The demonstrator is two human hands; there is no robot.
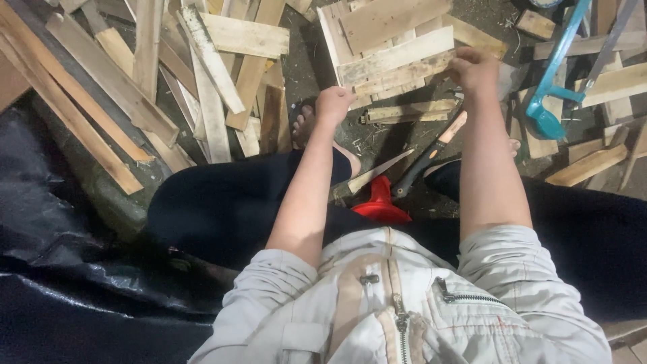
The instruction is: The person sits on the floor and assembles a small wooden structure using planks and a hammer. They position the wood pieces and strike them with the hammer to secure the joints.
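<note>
I see both hands out over the floor ahead of my knees, sharing one pale wooden slat (397, 71). My right hand (474, 69) is closed on its far end; my left hand (333, 104) is curled shut at the near-left end, though I cannot tell how firmly it grips. The slat's long axis runs hand to hand, tilted slightly up toward the right. It lies on a stack of similar boards (377, 27) just beyond my knuckles. A hammer (431, 152) lies below my right wrist, a teal saw (556, 74) right of it. No packages or labels show.
</note>
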